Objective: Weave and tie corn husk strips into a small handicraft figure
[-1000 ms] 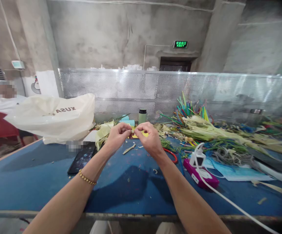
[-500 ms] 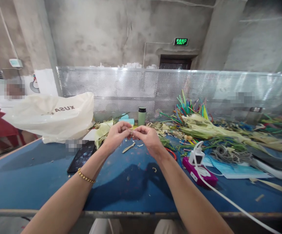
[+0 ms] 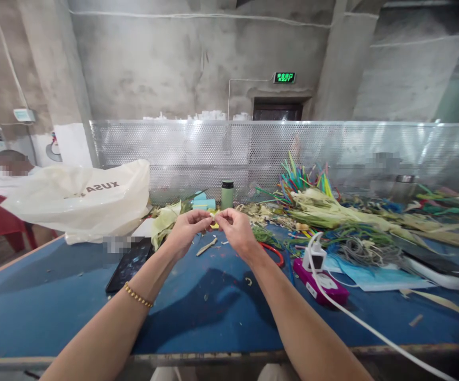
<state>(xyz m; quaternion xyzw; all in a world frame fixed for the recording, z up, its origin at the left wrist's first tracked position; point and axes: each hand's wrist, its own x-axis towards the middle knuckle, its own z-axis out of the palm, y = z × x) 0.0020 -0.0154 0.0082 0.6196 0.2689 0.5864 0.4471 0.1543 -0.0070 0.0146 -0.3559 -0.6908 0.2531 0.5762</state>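
My left hand (image 3: 185, 230) and my right hand (image 3: 235, 230) are held together above the blue table (image 3: 54, 301), fingertips almost touching. Both pinch a tiny pale piece (image 3: 213, 216) between thumb and fingers; it is too small to name. A gold bracelet (image 3: 137, 295) sits on my left wrist. Below the hands lies a pale strip of husk (image 3: 206, 246) among small scraps.
A black phone (image 3: 129, 257) lies left of my arms, beside a large white plastic bag (image 3: 78, 198). A magenta power bank (image 3: 322, 275) with a white charger and cable lies right. Husks, coloured strips and cords are piled at back right. A green flask (image 3: 226, 194) stands by the perforated metal screen. A person sits far left.
My hands have stayed together, fingertips working the small piece. The view shifted a little, so the hands sit slightly lower and further left in the picture.
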